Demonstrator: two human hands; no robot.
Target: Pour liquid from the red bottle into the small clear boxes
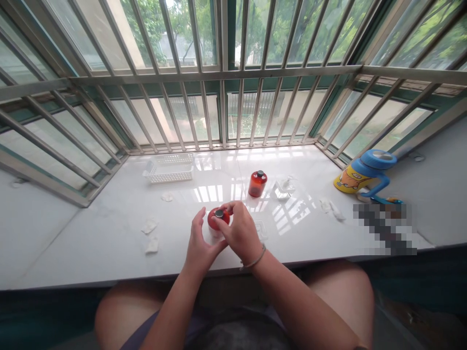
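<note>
A small red see-through bottle (213, 218) with a dark cap (219, 213) stands upright on the white counter right in front of me. My right hand (243, 231) grips its shoulder from the right, thumb in front and fingers behind. On the other side my left hand (199, 245) curves round the bottle with thumb and fingers apart; a gap shows between its fingers and the glass. Farther back stands a second red bottle (258, 184), also dark-capped and untouched. Partly hidden beside my right wrist lies a clear plastic piece (261, 229).
Back left is a white perforated basket (170, 169). A clear small container (283, 188) sits right of the second bottle. Crumpled white tissue pieces (152, 245) lie left, others (331, 209) right. A blue and yellow mug (359, 172) leans by the right wall. Metal bars (237, 75) line the window.
</note>
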